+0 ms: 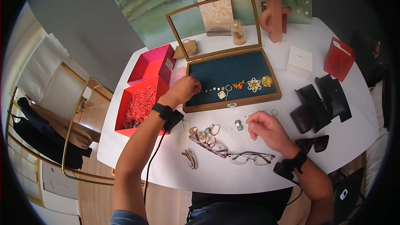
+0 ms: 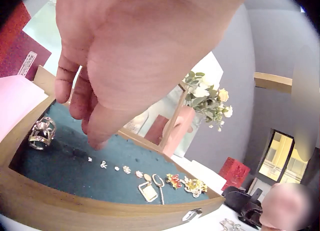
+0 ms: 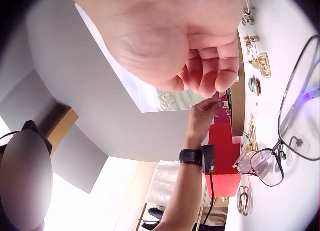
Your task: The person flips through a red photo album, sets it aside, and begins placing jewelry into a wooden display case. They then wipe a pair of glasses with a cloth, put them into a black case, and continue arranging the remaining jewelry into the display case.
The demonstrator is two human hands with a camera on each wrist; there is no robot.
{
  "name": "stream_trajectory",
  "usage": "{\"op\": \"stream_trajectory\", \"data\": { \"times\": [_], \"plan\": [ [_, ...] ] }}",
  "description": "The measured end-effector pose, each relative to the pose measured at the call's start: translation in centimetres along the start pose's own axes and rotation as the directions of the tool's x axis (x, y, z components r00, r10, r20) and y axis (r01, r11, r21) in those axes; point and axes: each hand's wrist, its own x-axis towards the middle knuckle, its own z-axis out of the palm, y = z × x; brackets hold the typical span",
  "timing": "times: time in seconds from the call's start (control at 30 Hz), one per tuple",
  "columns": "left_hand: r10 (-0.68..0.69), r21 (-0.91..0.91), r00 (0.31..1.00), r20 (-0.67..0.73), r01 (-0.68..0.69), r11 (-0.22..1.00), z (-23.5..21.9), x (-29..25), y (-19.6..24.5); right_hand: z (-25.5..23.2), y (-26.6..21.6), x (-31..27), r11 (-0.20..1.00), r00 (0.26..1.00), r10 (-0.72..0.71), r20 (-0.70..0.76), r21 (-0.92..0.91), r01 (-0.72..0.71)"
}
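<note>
Wooden jewellery case (image 1: 233, 100) edge under curled, empty left hand (image 1: 185, 89); right hand (image 1: 266, 129) loosely curled, empty.

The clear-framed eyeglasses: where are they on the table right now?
In the head view the eyeglasses lie at the table's near edge, just nearer the person than the right hand and right of the patterned glasses.

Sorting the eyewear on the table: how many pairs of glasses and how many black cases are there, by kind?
Clear-lens glasses: 1
Patterned-frame glasses: 1
Sunglasses: 1
Black cases: 2
Total: 5
</note>
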Motion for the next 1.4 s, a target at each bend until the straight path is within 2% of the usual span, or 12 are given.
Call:
{"op": "stream_trajectory", "data": {
  "times": [0.37, 0.5, 0.57, 0.9, 1.07, 1.27, 1.4],
  "plan": [
    [-0.082, 0.08, 0.993, 0.084, 0.076, 0.994, 1.1, 0.4, -1.9, 0.1, 0.0, -0.1, 0.999, 0.999, 0.029, 0.017, -0.046, -0.029],
    [-0.08, 0.094, 0.993, 0.082, 0.072, 0.993, 1.2, 0.3, -1.9, 0.1, 0.1, -0.1, 0.996, 0.999, 0.042, 0.014, -0.079, -0.041],
    [-0.077, 0.162, 0.996, 0.053, 0.067, 0.985, 1.5, 0.3, -1.8, 0.2, 0.1, 0.0, 0.996, 0.999, 0.047, 0.014, -0.082, -0.045],
    [-0.062, 0.092, 0.993, 0.097, 0.053, 0.994, 1.2, 0.3, -1.8, 0.3, -0.1, -0.1, 0.995, 0.999, 0.04, 0.017, -0.095, -0.038],
    [-0.154, 0.05, 0.977, 0.146, 0.148, 0.988, 0.8, 0.6, -1.7, 0.3, 0.1, -0.1, 0.994, 0.999, 0.046, 0.017, -0.096, -0.045],
    [-0.011, 0.022, 0.997, 0.082, 0.009, 1.0, 1.6, 0.9, -2.6, 0.5, -0.3, -0.2, 0.991, 0.998, 0.058, 0.012, -0.12, -0.056],
    [-0.016, 0.019, 0.995, 0.1, 0.014, 1.0, 2.2, 1.1, -3.0, 0.4, -0.1, -0.2, 0.989, 0.997, 0.074, 0.017, -0.127, -0.072]
  ]
}}
